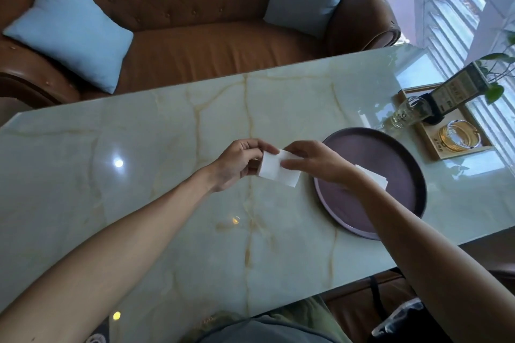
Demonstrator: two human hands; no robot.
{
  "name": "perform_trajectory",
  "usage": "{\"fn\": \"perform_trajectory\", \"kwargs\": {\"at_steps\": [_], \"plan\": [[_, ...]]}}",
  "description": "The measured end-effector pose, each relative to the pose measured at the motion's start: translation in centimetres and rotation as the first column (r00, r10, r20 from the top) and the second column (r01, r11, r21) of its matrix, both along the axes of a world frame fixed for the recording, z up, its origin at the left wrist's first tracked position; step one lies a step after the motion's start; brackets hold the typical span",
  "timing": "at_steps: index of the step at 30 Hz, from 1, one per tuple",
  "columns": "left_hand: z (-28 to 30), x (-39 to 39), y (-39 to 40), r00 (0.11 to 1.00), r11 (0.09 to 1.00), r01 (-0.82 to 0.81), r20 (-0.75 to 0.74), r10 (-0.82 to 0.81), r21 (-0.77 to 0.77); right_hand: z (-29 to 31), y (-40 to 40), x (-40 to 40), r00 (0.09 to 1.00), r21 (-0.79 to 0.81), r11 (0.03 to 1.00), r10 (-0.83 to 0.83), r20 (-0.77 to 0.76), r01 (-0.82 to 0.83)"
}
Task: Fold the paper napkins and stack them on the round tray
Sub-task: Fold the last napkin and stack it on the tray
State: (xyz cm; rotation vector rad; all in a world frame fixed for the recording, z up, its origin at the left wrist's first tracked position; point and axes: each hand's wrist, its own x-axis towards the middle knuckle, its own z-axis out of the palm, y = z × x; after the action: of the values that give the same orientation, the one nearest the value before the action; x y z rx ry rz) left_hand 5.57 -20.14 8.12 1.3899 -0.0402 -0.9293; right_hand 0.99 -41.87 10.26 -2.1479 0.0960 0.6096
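Note:
A small white folded paper napkin is held above the pale marble table, just left of the round purple tray. My left hand pinches its left edge and my right hand pinches its upper right corner. On the tray lies a folded white napkin stack, partly hidden behind my right wrist.
A wooden tray at the right holds a glass bottle, a dark menu stand and a gold-rimmed glass ashtray. A brown leather sofa with two light blue cushions stands behind the table. A plant leans in at right.

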Motion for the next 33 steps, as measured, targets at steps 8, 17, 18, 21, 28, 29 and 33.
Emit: {"fn": "perform_trajectory", "kwargs": {"at_steps": [8, 17, 18, 21, 28, 29, 33], "plan": [[-2.1, -0.1, -5.4, 0.989, 0.989, -0.03, 0.147, 0.008, 0.146, -0.7, -4.5, -1.6, 0.995, 0.03, 0.995, -0.098, 0.006, 0.097], [-5.0, -0.4, -13.5, 0.971, 0.969, -0.137, 0.224, 0.089, 0.208, -3.9, -12.3, -3.9, 0.916, 0.112, 0.909, -0.4, -0.042, 0.402], [-5.5, -0.3, -14.3, 0.967, 0.964, -0.149, 0.236, 0.095, 0.222, -4.4, -13.3, -4.2, 0.9, 0.132, 0.891, -0.431, -0.06, 0.435], [-6.7, -0.1, -16.8, 0.956, 0.951, -0.18, 0.271, 0.109, 0.252, -6.1, -16.5, -5.2, 0.853, 0.095, 0.847, -0.519, -0.061, 0.522], [-8.6, 0.0, -23.1, 0.973, 0.967, -0.087, 0.227, 0.032, 0.24, -9.3, -21.8, -7.8, 0.654, 0.266, 0.599, -0.667, -0.356, 0.755], [-8.8, -0.1, -24.2, 0.975, 0.968, -0.079, 0.219, 0.026, 0.238, -9.8, -22.1, -8.0, 0.651, 0.297, 0.581, -0.641, -0.407, 0.758], [-10.5, -0.9, -28.0, 0.979, 0.966, -0.032, 0.205, -0.022, 0.258, -11.5, -23.2, -8.2, 0.563, 0.32, 0.463, -0.663, -0.493, 0.826]]}}
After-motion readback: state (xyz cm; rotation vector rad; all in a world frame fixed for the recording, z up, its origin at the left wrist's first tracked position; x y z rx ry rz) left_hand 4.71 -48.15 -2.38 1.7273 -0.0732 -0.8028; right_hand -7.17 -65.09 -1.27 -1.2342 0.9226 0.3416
